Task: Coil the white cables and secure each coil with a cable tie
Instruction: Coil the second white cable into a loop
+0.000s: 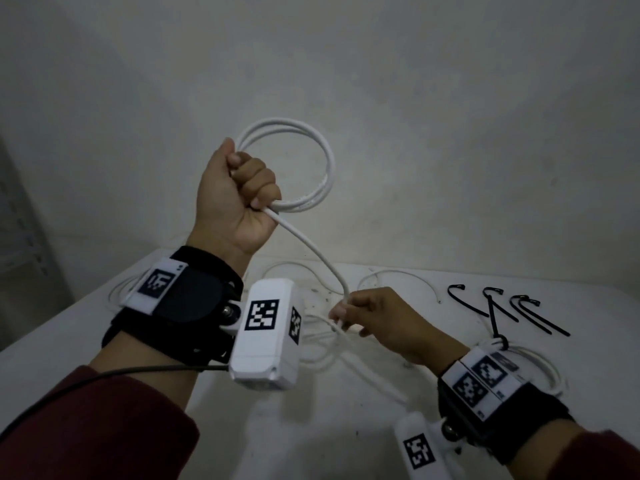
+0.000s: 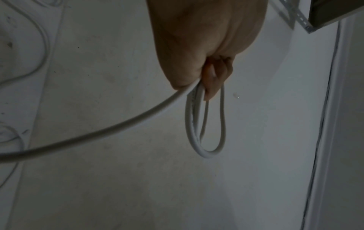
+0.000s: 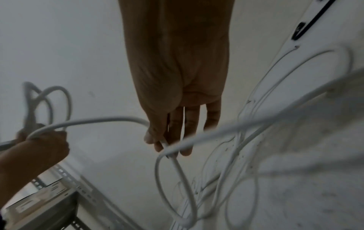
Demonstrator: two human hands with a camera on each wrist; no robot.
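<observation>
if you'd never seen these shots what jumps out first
The left hand, raised above the table, grips a coil of white cable in its fist. One strand runs down from it to the right hand, which pinches it just over a tangle of loose cable. Black cable ties lie on the table's right side.

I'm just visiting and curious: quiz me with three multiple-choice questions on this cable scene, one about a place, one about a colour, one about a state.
1. Where do the loose cable ties lie?
A. on the table, at the person's right
B. on the floor
C. in the left hand

2. What colour are they?
A. white
B. black
C. red

3. What is the left hand doing?
A. resting flat
B. gripping the cable coil
C. pointing

Answers: 1 A, the head view shows them on the table beyond the right hand; 2 B, dark against white; 3 B, fingers curl round the loops.
</observation>
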